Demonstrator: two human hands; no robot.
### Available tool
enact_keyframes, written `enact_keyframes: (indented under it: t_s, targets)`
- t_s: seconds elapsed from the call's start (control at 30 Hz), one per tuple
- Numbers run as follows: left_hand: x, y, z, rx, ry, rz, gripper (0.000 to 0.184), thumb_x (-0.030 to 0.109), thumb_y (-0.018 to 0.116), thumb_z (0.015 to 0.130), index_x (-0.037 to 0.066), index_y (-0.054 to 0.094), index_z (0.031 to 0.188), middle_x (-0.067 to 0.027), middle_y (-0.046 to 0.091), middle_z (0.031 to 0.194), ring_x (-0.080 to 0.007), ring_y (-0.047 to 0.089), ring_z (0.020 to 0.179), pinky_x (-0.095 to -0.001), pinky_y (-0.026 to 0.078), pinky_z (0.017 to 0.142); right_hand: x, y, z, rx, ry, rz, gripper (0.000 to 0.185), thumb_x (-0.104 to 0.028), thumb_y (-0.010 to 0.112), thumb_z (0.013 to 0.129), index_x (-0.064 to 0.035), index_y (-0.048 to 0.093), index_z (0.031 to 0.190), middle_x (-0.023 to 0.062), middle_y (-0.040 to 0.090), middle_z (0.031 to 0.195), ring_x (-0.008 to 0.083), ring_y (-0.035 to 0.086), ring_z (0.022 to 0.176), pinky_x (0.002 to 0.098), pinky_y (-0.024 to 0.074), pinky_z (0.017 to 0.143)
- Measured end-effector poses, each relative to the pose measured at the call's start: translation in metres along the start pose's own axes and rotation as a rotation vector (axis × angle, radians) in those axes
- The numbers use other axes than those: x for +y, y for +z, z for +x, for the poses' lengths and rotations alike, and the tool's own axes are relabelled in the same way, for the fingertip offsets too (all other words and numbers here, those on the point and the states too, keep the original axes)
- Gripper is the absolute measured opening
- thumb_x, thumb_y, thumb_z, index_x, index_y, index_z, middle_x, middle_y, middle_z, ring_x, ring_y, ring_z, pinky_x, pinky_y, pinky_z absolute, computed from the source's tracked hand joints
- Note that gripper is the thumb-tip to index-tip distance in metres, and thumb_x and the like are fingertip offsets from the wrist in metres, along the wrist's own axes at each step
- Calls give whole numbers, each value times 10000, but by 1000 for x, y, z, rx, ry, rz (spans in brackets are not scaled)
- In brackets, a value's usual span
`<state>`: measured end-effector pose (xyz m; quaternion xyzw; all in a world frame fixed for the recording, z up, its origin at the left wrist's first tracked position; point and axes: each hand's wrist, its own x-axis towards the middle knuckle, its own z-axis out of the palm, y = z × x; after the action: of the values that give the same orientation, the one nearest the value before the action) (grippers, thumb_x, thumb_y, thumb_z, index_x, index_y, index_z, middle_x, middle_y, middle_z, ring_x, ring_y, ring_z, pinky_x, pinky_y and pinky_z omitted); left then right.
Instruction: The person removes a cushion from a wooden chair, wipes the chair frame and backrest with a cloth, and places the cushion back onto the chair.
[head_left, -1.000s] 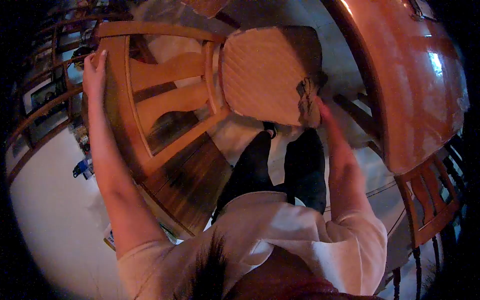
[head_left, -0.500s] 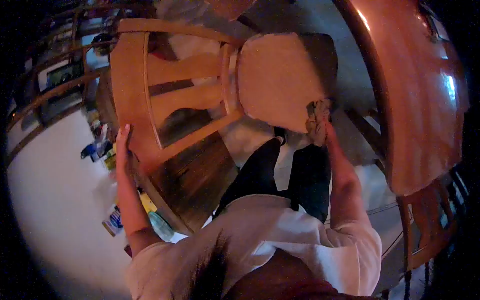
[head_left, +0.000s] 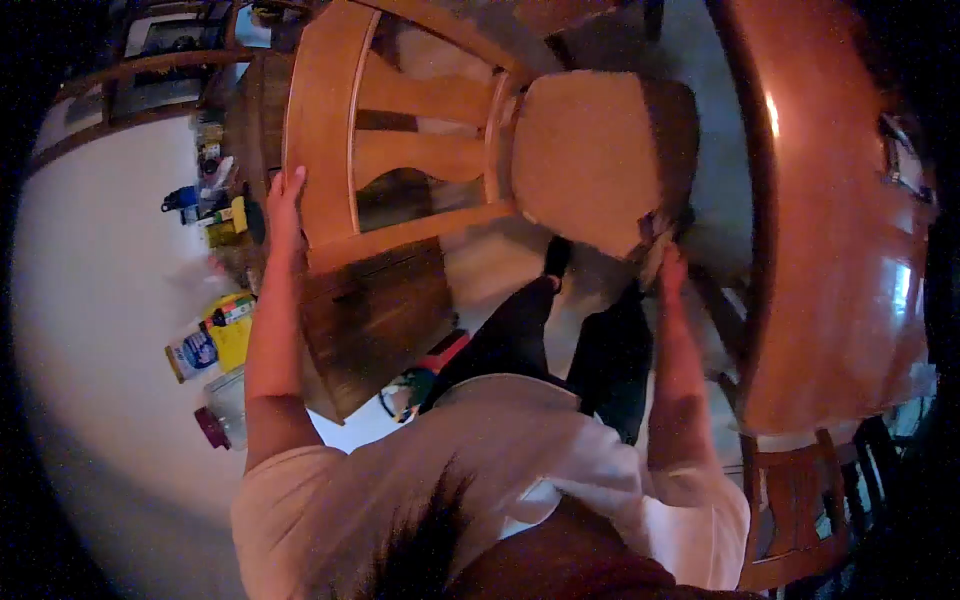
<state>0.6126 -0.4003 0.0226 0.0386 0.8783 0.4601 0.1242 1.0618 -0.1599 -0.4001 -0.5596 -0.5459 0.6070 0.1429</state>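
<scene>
A wooden chair [head_left: 328, 130] with a slatted back and a padded seat [head_left: 585, 150] stands in front of me. My left hand [head_left: 287, 205] rests at the outer edge of the chair's top rail, its fingers closed around that edge. At the seat's near right corner, my right hand [head_left: 672, 268] is closed on a crumpled brownish cloth [head_left: 653, 250], which touches the seat edge. Part of the cloth is hidden by the hand and blurred.
A glossy wooden table [head_left: 820, 300] runs along the right, with another chair [head_left: 795, 500] below it. On the left, a wooden cabinet [head_left: 375, 320] stands beside bottles and packets, including a yellow pack [head_left: 235, 335]. Shelves [head_left: 150, 70] are at upper left.
The view has shifted, so the chair appears further right. My left hand has moved along the top rail's edge. My right hand still holds the cloth at the seat corner.
</scene>
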Motion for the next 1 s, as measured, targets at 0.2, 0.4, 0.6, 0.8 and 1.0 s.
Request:
enact_keyframes:
  t_s: [0.2, 0.4, 0.6, 0.8, 1.0]
  targets:
    - [-8, 6, 18, -36, 77, 15, 407, 308, 590, 833, -2, 521, 1087, -68, 567, 1040, -162, 534, 943, -289, 407, 806, -77, -5, -88, -247, -2, 86, 346, -320, 457, 889, -28, 588, 1022, 106, 620, 966, 207, 580, 893, 314, 450, 785]
    - [-55, 3, 76, -119, 239, 164, 379, 307, 596, 829, 21, 530, 1069, -77, 579, 1014, -169, 530, 940, -296, 399, 821, -118, -55, -154, -268, -12, -255, 455, -421, 467, 874, -4, 582, 1014, 177, 616, 974, 291, 584, 918, 337, 436, 822]
    - [-64, -17, 82, -39, 379, 75, 609, 394, 587, 818, 13, 406, 1256, -124, 451, 1254, -255, 428, 1153, -367, 352, 928, -157, -94, -267, -38, -55, -238, 426, -396, 444, 894, -4, 579, 993, 136, 622, 905, 255, 584, 860, 331, 439, 768]
    - [-74, -10, 156, 1, 324, 78, 517, 320, 584, 831, -6, 452, 1209, -128, 505, 1178, -235, 499, 1031, -336, 415, 857, -147, -118, -278, 167, -22, 150, 353, -347, 443, 912, -27, 563, 1001, 28, 560, 968, 127, 500, 922, 261, 390, 833]
    - [-60, 26, 252, -75, 358, 301, 606, 421, 546, 832, -4, 412, 1243, -168, 485, 1197, -296, 505, 1028, -369, 418, 853, -184, -160, -301, 498, -66, 282, 352, -359, 411, 923, -50, 567, 985, 16, 546, 957, 114, 489, 902, 261, 393, 818]
